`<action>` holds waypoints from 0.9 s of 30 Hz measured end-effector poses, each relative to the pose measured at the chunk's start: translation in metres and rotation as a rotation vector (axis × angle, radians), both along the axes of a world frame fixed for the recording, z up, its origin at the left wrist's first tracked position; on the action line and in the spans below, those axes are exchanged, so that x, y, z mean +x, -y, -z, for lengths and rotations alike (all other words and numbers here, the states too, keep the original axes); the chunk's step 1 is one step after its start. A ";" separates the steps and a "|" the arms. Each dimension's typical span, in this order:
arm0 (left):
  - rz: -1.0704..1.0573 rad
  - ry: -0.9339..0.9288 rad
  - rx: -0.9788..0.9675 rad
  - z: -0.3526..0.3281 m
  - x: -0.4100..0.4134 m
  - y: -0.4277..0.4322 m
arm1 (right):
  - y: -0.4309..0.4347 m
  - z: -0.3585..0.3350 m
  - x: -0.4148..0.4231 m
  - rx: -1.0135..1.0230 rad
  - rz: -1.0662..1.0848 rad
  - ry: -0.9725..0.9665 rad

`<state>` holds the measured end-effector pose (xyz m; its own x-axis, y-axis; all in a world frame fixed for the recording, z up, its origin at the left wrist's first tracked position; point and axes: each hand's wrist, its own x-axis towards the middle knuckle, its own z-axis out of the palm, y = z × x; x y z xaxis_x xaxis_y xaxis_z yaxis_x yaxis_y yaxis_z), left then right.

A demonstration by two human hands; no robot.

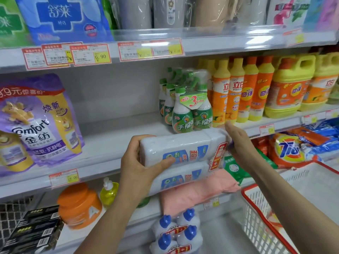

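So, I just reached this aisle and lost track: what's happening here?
A person holds a shrink-wrapped twin pack of white bottles sideways in front of the middle shelf. The left hand grips one end; the right hand lies flat against the other. A white basket is at the right.

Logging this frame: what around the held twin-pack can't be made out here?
Head view:
- twin-pack caps: hidden behind the right hand.
- left hand: fingertips behind the pack's base.
- basket contents: cut off by the right edge and forearm.
- upper price tag: print blurred.
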<state>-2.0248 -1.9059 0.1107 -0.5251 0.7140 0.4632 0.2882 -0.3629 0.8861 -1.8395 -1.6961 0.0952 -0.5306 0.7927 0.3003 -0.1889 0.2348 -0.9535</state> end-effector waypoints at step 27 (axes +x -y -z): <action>0.240 0.221 -0.202 0.037 0.116 -0.113 | -0.032 -0.028 0.178 0.139 0.228 0.155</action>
<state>-1.9090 -1.7926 0.0732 -0.4037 0.8939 0.1950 0.0105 -0.2085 0.9780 -1.6615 -1.6643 0.1231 -0.3917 0.8535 0.3437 0.0284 0.3846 -0.9226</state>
